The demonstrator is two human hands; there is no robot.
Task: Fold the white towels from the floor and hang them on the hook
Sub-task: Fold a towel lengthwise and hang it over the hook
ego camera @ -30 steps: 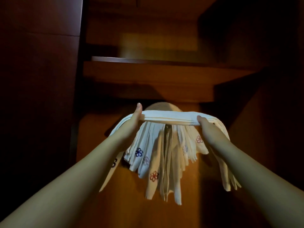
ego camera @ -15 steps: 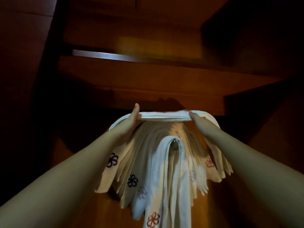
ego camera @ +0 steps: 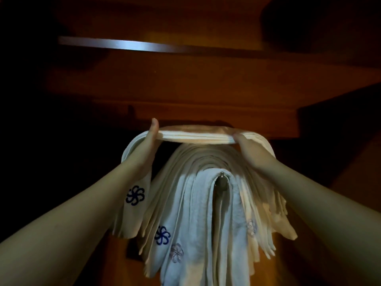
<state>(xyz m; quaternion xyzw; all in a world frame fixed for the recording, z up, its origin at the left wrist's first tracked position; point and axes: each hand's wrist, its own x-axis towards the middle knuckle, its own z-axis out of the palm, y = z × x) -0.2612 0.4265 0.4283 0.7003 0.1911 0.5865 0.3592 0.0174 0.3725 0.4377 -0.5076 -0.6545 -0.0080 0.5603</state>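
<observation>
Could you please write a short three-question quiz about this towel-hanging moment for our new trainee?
1. True or false: the folded towel held by the left hand and right hand already rests on the hook.
2. Which colour is the flower beside the left forearm: A red, B dark blue, C green?
3. What already hangs from the hook?

Key: 1 false, it is held above the hook. 2 B. 3 A thick bundle of hung towels.

A: Where's the folded towel point(ego camera: 195, 134)?
B: Stretched flat between the left hand point(ego camera: 147, 144) and right hand point(ego camera: 250, 150), above the towels point(ego camera: 198, 205) draped over the hook point(ego camera: 221, 174).
</observation>
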